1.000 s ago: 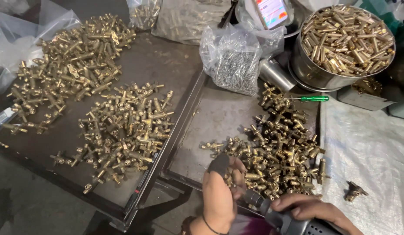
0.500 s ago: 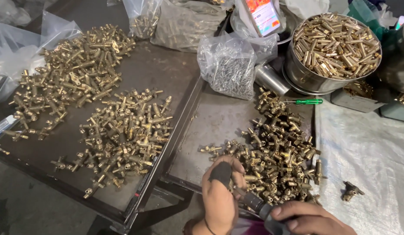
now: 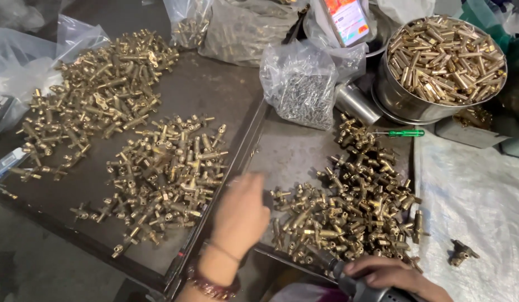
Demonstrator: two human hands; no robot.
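While closed round the dark handle of a power tool (image 3: 349,282) at bottom right, right hand (image 3: 391,273) low, just below the right-hand pile of brass fittings (image 3: 354,207). Left hand (image 3: 240,215) blurred over the tray edge (image 3: 245,162) at lower centre, between that pile and the middle pile (image 3: 170,173) (fingers hidden; pinching or empty, cannot tell). Judged: handling one fitting between pile and tool. Next move calls for a clean single-piece pinch, neighbours tangled.
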